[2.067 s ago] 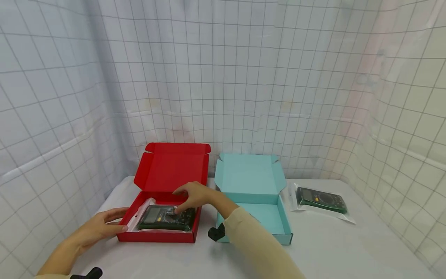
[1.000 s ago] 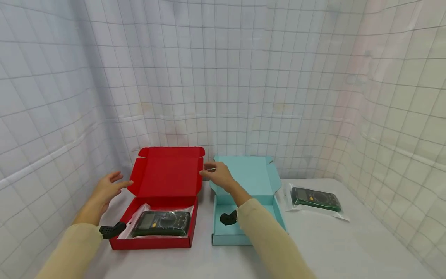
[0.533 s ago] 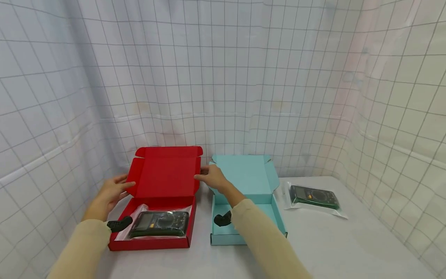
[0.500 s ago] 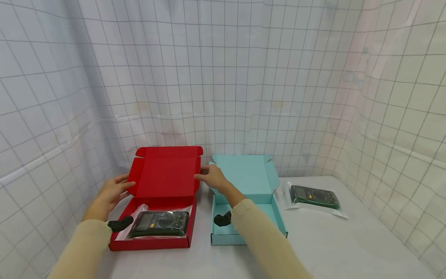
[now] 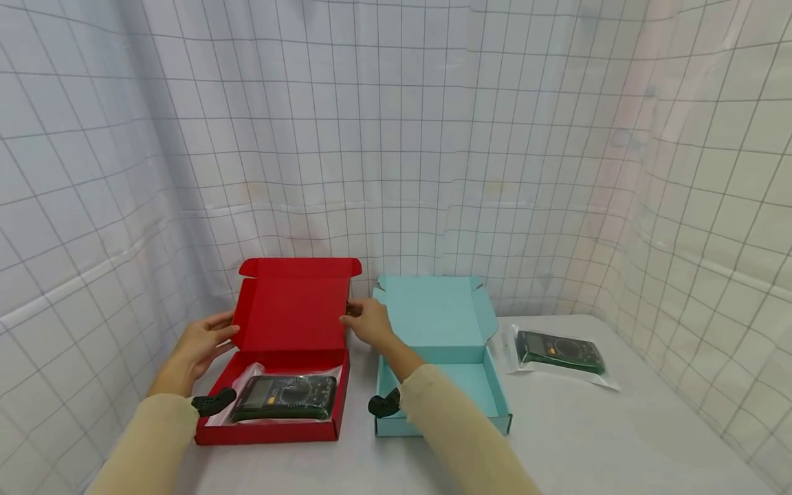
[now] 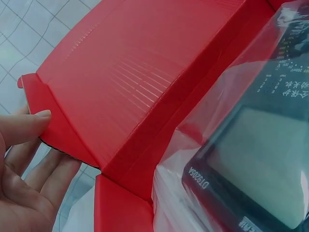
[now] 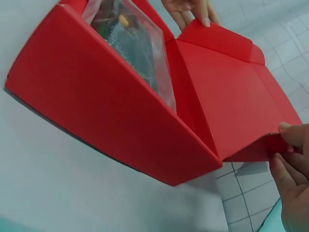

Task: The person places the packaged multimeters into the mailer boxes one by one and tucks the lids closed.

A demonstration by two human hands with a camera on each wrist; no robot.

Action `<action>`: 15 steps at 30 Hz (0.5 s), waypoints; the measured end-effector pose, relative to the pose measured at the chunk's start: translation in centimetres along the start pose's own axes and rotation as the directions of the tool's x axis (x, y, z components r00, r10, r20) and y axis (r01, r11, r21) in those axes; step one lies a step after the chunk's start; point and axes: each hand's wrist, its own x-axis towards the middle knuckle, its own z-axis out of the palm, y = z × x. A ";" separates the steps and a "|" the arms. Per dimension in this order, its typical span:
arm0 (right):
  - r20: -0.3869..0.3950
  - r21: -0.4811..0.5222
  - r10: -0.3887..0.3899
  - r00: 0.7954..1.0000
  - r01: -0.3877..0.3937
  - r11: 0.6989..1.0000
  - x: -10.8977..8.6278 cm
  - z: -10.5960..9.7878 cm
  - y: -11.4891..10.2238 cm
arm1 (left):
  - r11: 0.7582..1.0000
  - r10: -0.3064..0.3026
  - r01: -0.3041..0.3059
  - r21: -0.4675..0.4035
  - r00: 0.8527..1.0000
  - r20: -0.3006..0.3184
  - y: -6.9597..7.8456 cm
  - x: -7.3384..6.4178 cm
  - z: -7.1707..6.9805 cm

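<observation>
A red cardboard box stands on the table with its lid raised at the back. Inside lies a dark multimeter in a clear plastic bag, its screen toward the left. My left hand pinches the lid's left side flap, thumb on the inner face and fingers behind. On the other side my right hand pinches the right side flap between thumb and fingers, and that flap is bent inward. The tips of the right fingers are partly hidden behind the flap.
Right of the red box sits a light blue box, its lid up, partly covered by my right sleeve. Farther right a second bagged multimeter lies on the white table. Gridded white curtain surrounds the table.
My right hand has left the multimeter and my left hand the box's left wall; both now hold the lid's side flaps. The right flap has been folded inward. The head view has shifted slightly.
</observation>
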 end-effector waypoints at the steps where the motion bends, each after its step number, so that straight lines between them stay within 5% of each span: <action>1: -0.017 0.001 0.015 1.000 -0.014 1.000 -0.1 0.2 -0.1 | 1.000 -0.001 0.001 -0.004 1.000 0.001 0.0 0.0 0.0; 7: -0.072 0.077 0.036 0.997 -0.031 0.997 -0.9 0.8 -0.2 | 0.998 -0.012 0.013 -0.054 1.000 0.008 -0.2 -0.2 0.0; 15: -0.081 0.210 -0.044 0.996 0.060 0.976 -1.5 1.0 1.0 | 0.963 0.046 -0.038 -0.266 0.999 0.025 -0.8 -0.7 -0.3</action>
